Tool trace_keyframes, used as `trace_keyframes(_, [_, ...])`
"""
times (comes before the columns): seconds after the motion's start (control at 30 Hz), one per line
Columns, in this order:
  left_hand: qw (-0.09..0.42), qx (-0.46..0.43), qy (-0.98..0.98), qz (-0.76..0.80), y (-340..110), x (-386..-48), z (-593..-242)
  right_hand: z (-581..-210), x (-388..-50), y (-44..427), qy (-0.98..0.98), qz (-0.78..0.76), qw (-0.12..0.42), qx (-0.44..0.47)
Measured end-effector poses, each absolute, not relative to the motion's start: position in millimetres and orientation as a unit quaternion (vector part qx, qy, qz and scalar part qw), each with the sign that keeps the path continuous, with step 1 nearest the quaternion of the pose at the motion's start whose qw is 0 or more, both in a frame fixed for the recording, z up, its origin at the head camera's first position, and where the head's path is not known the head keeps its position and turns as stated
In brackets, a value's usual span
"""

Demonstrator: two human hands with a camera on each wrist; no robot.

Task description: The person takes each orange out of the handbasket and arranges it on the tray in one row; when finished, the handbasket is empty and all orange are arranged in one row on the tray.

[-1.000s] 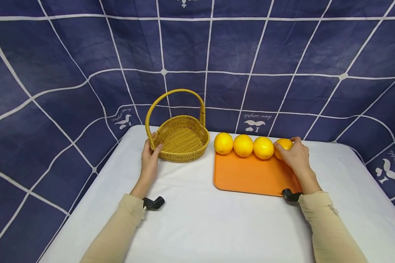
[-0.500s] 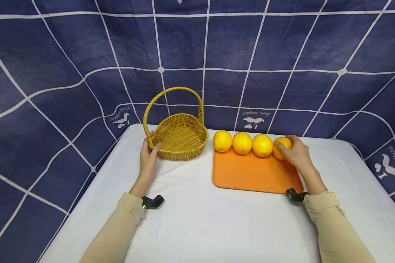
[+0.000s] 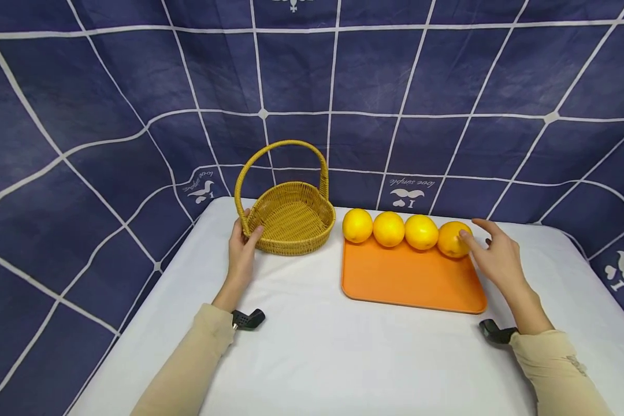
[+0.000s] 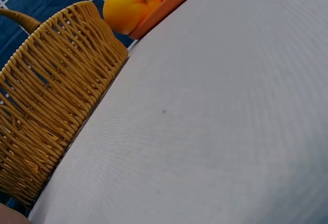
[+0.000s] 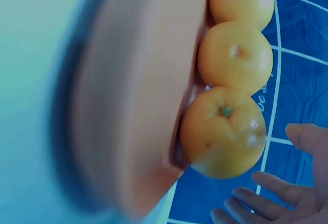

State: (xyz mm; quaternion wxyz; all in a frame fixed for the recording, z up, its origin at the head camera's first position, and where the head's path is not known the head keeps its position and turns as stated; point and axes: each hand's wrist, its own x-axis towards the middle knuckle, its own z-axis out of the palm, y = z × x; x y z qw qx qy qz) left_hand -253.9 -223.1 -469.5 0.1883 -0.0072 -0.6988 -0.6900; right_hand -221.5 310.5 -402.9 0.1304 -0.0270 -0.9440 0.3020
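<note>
My left hand grips the left side of a woven yellow-brown basket, thumb at the front of the rim and fingers behind it, at the foot of its tall handle. Nothing lies inside the basket. Several oranges stand in a row along the back of an orange tray. My right hand is just right of the rightmost orange, its fingers spread and holding nothing. In the right wrist view a gap shows between these fingers and that orange.
A white cloth covers the table. Behind and at the sides hangs a dark blue curtain with white lines. The basket stands left of the tray, with a narrow strip of cloth between them.
My right hand has let go of the rightmost orange and drawn back to the right, its fingers spreading. My left hand still holds the basket, which has stayed in place.
</note>
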Motion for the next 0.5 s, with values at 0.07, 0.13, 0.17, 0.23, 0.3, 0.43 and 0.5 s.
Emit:
trace_keyframes(0.07, [0.192,-0.012,-0.701,-0.687,-222,-254,-470,-404,-214,315,-0.947,0.292,0.133,-0.024])
trace_keyframes(0.13, [0.199,-0.016,-0.713,-0.672,-221,-255,-469,-406,-205,320,-0.951,0.280,0.129,-0.017])
trace_keyframes(0.17, [0.204,-0.017,-0.724,-0.659,-222,-255,-468,-407,-201,322,-0.953,0.275,0.128,-0.011])
trace_keyframes(0.23, [0.220,-0.015,-0.749,-0.624,-224,-253,-466,-410,-193,326,-0.955,0.267,0.127,0.005])
trace_keyframes(0.3, [0.238,-0.015,-0.774,-0.587,-227,-250,-461,-412,-185,330,-0.957,0.260,0.130,0.021])
trace_keyframes(0.43, [0.283,-0.027,-0.793,-0.539,-232,-246,-440,-412,-174,337,-0.958,0.245,0.145,0.036])
trace_keyframes(0.5, [0.317,-0.045,-0.793,-0.519,-233,-245,-426,-409,-171,339,-0.959,0.237,0.149,0.037])
